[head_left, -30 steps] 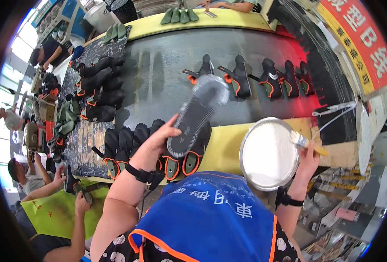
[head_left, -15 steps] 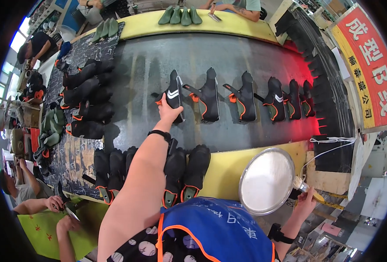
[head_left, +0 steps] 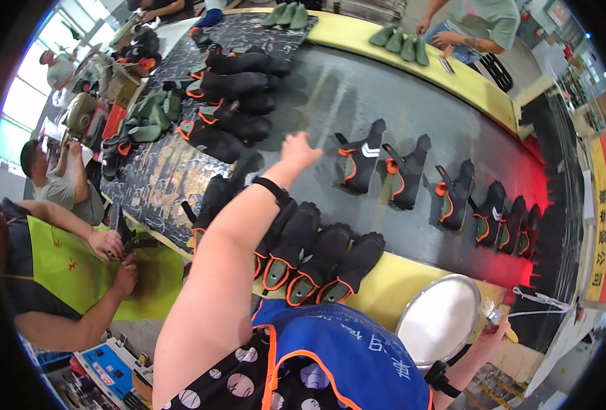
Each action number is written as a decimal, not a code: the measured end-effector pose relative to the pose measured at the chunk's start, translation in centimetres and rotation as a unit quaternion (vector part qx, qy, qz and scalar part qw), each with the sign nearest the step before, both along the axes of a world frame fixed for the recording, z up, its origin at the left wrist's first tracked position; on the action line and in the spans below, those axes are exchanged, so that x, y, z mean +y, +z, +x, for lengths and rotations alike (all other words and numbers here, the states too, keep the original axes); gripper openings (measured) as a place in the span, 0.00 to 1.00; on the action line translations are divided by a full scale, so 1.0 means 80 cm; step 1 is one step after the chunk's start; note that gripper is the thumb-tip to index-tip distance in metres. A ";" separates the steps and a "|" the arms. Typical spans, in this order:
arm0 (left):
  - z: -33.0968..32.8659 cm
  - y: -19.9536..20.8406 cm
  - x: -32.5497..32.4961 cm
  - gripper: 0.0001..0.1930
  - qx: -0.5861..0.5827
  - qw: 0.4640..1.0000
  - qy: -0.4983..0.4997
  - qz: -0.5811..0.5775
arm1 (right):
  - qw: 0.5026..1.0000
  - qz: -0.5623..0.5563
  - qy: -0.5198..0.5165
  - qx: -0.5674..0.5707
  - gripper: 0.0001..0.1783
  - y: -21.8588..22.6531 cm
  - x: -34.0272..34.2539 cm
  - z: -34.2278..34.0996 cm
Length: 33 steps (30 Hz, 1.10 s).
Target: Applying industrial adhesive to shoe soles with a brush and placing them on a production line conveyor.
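Note:
My left hand reaches over the dark grey belt; it holds nothing, and its fingers look apart. To its right lies a flat black shoe upper with orange edging and white chevrons, nearest to the hand. A second black upper and several more lie in a row toward the red-lit end. At the lower right, my right hand grips a brush with pale bristles and a yellow handle. Beside the brush is a round metal pan with a white surface inside.
Several black shoes on green lasts stand along the yellow near edge. More black shoes lie on the patterned table at left, near loose green lasts. Co-workers are at the left and across the belt. Green lasts line the far ledge.
My left hand has let go of the chevron-marked upper and moved left of it. The view has turned left. The brush stays in my right hand beside the pan.

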<state>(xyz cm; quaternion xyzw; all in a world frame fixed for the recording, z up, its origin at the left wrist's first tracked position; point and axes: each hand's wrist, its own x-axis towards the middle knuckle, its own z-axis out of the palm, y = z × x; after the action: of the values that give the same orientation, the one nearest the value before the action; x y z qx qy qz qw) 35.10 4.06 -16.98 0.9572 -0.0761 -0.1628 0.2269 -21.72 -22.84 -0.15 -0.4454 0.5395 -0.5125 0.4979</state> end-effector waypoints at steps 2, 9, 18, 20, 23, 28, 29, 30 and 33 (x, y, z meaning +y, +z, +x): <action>0.039 0.025 0.063 0.26 -0.175 0.983 0.029 0.042 | 1.000 -0.004 0.025 -0.010 0.10 0.001 0.004 0.022; 0.203 0.105 0.256 0.38 -0.310 0.911 0.217 0.164 | 1.000 -0.017 0.016 0.002 0.06 0.009 0.041 0.093; 0.280 0.097 0.251 0.28 -0.261 0.965 0.001 -0.008 | 0.997 -0.045 0.050 0.030 0.05 0.026 0.073 0.147; 0.267 0.095 0.254 0.24 -0.296 0.953 -0.026 0.051 | 0.996 -0.061 0.059 0.028 0.05 0.029 0.074 0.150; 0.221 0.119 0.254 0.17 -0.379 0.923 -0.054 0.025 | 0.993 -0.073 0.089 0.030 0.05 0.030 0.075 0.147; 0.071 0.222 0.261 0.18 -0.397 0.917 -0.031 -0.012 | 0.994 -0.051 0.093 -0.017 0.06 0.025 0.077 0.132; 0.035 0.240 0.264 0.17 -0.359 0.933 -0.022 -0.021 | 0.996 -0.032 0.077 -0.003 0.06 0.023 0.077 0.130; 0.001 0.254 0.269 0.17 -0.298 0.954 -0.001 -0.022 | 0.995 -0.042 0.090 0.003 0.06 0.021 0.077 0.128; -0.091 0.263 0.282 0.12 -0.062 0.970 -0.023 -0.233 | 0.991 -0.043 0.115 -0.051 0.05 0.014 0.074 0.125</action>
<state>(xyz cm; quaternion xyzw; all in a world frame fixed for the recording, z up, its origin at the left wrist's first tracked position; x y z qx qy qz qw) 27.84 26.64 4.04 0.8842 -0.1480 -0.0860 0.4346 -11.73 -16.88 1.00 -0.4988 0.4355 -0.4971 0.5608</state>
